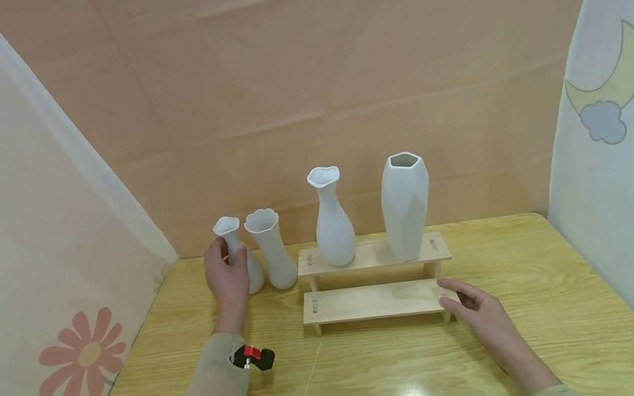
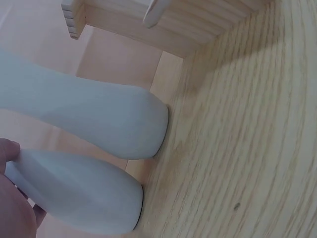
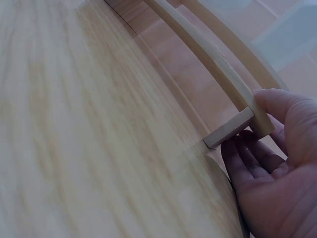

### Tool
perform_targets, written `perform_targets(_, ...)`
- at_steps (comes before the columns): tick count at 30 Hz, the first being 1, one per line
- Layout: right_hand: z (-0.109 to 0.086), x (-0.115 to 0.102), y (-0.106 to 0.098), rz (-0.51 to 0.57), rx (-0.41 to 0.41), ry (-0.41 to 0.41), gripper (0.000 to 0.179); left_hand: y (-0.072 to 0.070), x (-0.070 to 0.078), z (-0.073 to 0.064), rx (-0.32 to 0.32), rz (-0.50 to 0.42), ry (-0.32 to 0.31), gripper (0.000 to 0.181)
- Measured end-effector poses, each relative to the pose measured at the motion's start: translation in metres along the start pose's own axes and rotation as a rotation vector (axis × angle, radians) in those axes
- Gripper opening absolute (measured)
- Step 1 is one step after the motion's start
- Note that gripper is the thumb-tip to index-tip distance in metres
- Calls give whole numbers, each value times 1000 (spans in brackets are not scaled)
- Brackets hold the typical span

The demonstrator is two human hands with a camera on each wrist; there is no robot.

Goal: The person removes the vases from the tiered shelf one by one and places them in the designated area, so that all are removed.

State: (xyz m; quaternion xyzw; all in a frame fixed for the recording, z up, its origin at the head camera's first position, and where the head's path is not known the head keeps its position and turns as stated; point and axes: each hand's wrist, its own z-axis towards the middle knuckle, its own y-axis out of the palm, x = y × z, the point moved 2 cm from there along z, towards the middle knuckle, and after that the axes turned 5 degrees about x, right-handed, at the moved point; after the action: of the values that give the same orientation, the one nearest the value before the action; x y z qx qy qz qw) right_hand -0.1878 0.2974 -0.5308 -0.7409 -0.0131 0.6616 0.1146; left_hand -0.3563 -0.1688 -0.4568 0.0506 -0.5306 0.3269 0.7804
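A: Item one, with location?
B: Matte white vase, slim neck, wavy flared rim [image 1: 254,273]. Far left of the row, upright, base down at the yellow wood-grain surface [image 1: 348,376]. Left-hand grip [image 1: 228,281]: pinching it, thumb and fingers on opposite sides below the rim.
A: Item two?
B: Matte white vase, scalloped rim, narrow waist [image 1: 275,255]. Upright on the surface, just right of item one.
A: The furniture?
B: Stepped stand of pale wood, two levels. Upper board [image 1: 374,253] behind, lower board [image 1: 373,301] in front, short end legs.
A: Right-hand grip [image 1: 489,327]?
B: Pinching the right end of the lower board, fingers curled beside the leg there.
A: Pieces on the upper board?
B: Two, well apart. Left: white bottle-shaped vase, round belly, wavy mouth [image 1: 334,230]. Right: tall white faceted vase, angular opening [image 1: 408,207]. Both upright.
A: Surroundings?
B: Peach-coloured cloth backdrop [image 1: 335,81], creased; pale side panel with a pink flower print [image 1: 88,354] to the left.
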Motion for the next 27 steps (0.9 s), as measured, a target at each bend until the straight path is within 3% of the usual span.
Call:
perform_targets(8, 0, 0, 0, -6, 0, -4, 72, 2, -1, 1, -10, -30, -12, 43)
perform_targets(19, 0, 0, -1, -3, -2, -1, 71, 3, -2, 2, -27, 18, 10, 46)
perform_targets(27, -1, 1, 0, 0, -3, -4, 72, 0, 2, -2, -17, -11, -37, 61)
